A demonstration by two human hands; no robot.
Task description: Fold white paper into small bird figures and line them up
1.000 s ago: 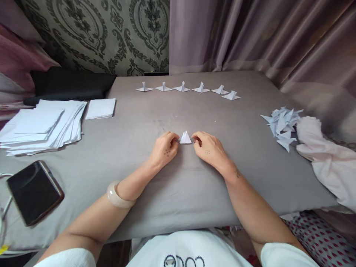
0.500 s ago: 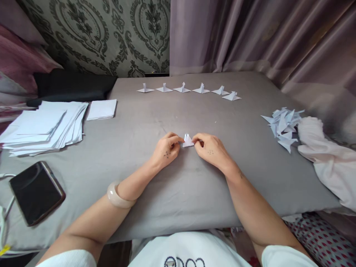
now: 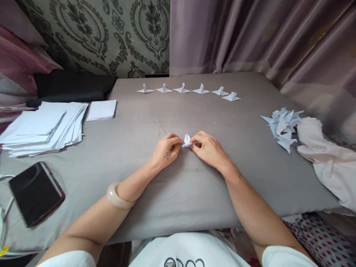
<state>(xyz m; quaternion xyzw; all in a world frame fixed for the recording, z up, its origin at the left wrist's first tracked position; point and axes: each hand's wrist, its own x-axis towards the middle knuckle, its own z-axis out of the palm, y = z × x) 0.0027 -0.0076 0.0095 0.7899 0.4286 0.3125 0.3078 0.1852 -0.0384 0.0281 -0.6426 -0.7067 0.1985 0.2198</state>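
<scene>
Between my two hands is a small white origami crane [image 3: 187,140], low over the grey-covered table [image 3: 155,122], with pointed tips sticking up. My left hand [image 3: 167,149] pinches its left edge between thumb and index finger, the other fingers curled in. From the other side my right hand [image 3: 209,150] pinches the right part of the paper, with thumb and fingertips overlapping it. The right side of the crane is partly hidden behind those fingertips.
Several finished paper cranes [image 3: 183,88] stand in a row at the back. A heap of folded cranes [image 3: 283,122] lies at right beside a pale cloth [image 3: 328,152]. At left are stacked white sheets [image 3: 52,128], a smaller paper stack [image 3: 101,110] and a black tablet [image 3: 36,193].
My right hand has shifted slightly left and its fingertips now cover more of the crane's right side. My left hand stays nearly still.
</scene>
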